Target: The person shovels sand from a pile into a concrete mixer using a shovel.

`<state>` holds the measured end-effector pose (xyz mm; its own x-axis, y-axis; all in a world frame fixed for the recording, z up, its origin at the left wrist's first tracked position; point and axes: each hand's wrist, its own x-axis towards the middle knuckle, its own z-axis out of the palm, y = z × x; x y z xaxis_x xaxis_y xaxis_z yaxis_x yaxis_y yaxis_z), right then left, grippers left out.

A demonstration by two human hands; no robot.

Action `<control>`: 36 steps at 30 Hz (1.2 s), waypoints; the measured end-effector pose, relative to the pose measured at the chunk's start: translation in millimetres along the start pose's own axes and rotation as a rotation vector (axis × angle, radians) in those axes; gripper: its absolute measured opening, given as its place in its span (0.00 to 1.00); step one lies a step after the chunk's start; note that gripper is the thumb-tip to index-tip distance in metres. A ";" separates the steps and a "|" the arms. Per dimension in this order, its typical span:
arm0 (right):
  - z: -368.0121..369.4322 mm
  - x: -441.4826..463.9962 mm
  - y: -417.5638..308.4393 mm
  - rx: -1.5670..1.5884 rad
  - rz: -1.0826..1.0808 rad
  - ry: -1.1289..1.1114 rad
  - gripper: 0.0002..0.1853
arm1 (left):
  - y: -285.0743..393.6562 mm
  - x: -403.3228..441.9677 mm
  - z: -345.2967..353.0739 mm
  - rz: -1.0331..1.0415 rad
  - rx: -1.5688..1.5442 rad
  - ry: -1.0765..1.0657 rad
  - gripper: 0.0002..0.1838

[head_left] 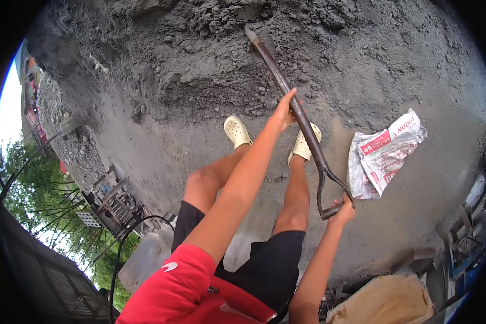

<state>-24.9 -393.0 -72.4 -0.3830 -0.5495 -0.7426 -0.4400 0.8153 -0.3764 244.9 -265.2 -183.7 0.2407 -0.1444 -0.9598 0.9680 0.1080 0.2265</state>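
A shovel [274,67] with a dark shaft slants across the view, and its blade is hidden in the grey sand and gravel heap [210,59]. My left hand [286,112] is wrapped round the middle of the shaft. At the near end, my right hand [342,211] grips the crossbar of the D-shaped handle. Both of my feet, in cream clogs [235,131], stand at the base of the heap, on either side of my left forearm.
A crumpled white and red cement bag [383,155] lies on the ground to the right of the handle. A tan board [386,302] and scrap lie at lower right. Stacked wood and scrap [116,197] stand at left, with a dark hose [119,254] curving past.
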 end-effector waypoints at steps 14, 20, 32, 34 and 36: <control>-53.3 -38.9 34.6 -0.033 -0.042 0.197 0.07 | -27.7 6.5 -21.5 -0.043 -0.316 -0.036 0.10; -149.4 -82.3 73.1 -0.082 -0.016 0.301 0.07 | -108.4 -52.2 -38.7 -0.101 -0.185 0.027 0.12; -247.8 -144.0 68.9 -0.234 -0.126 0.491 0.12 | -156.6 -140.6 -38.8 -0.362 -0.306 -0.021 0.09; -237.2 -143.5 49.6 -0.280 -0.188 0.498 0.12 | -148.5 -131.9 -30.7 -0.352 -0.380 -0.043 0.10; -227.1 -125.7 39.8 -0.251 -0.259 0.459 0.13 | -138.0 -124.2 -17.5 -0.318 -0.411 -0.048 0.11</control>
<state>-178.7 -332.9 131.8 -0.5256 -0.7935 -0.3067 -0.7236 0.6066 -0.3293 80.1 -244.9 -98.6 -0.0486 -0.2771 -0.9596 0.8883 0.4273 -0.1684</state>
